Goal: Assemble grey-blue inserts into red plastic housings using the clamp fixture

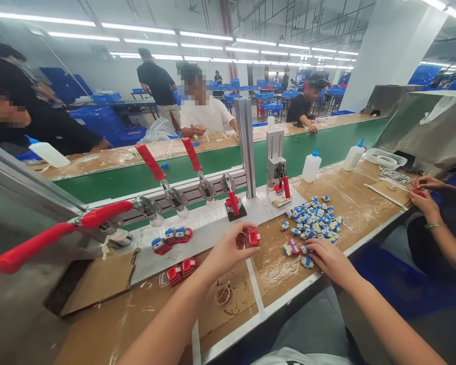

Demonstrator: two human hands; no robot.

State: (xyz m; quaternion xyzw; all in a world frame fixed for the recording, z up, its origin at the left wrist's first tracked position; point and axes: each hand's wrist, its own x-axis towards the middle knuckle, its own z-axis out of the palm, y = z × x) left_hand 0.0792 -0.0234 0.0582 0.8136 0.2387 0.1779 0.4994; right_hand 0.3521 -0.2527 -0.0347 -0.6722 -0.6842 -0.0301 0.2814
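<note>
My left hand (233,248) pinches a small red plastic piece (254,236), shaped like a toy car body, above the work table. My right hand (332,261) reaches down at the near edge of a pile of small blue, white and yellow pieces (313,219). Its fingertips close on one small piece (306,249) there. Beside those fingertips lie red pieces (293,247). To the left, two red pieces (181,271) sit at the metal plate's edge, and several blue, white and red assembled pieces (171,238) stand in a row on it.
Red-handled toggle clamps (151,162) line the rail at left, with another clamp (286,186) ahead. Glue bottles (311,165) stand by the green conveyor (224,161). A small dish (223,294) lies near me. A co-worker's hands (425,200) work at right; more people sit across.
</note>
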